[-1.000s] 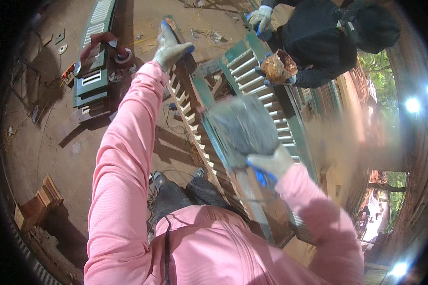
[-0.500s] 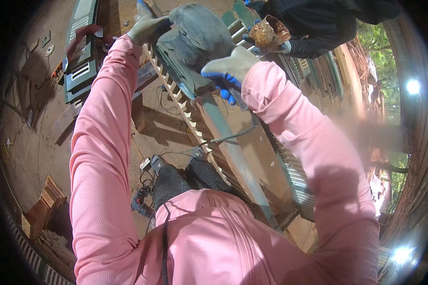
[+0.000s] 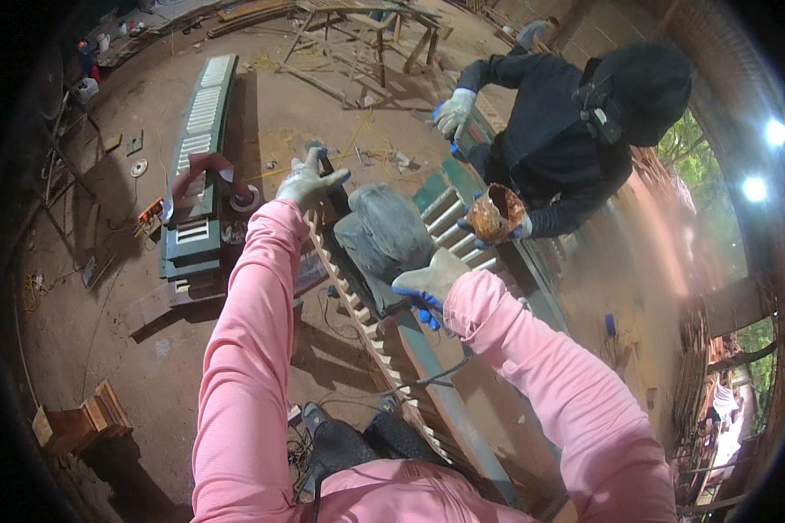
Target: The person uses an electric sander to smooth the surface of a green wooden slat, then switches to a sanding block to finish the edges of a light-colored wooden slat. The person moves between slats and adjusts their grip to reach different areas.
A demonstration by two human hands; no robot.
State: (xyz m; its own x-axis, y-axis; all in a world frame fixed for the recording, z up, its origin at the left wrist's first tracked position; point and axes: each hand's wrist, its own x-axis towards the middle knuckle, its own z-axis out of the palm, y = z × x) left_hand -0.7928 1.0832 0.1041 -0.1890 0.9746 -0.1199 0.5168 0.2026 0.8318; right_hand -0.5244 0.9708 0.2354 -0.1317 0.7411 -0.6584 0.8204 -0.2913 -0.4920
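Head view: the left hand grips the shutter's far end — fingers spread over its edge. The right hand clutches a grey sander resting on the slats near that end.

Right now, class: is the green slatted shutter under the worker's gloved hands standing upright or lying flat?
Lying flat. The shutter stretches lengthwise away from the worker, slats facing up, with the left hand at its far end and the right hand resting on its frame.

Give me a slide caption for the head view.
Gloved left hand and right hand grip a grey power tool on a green louvred shutter.
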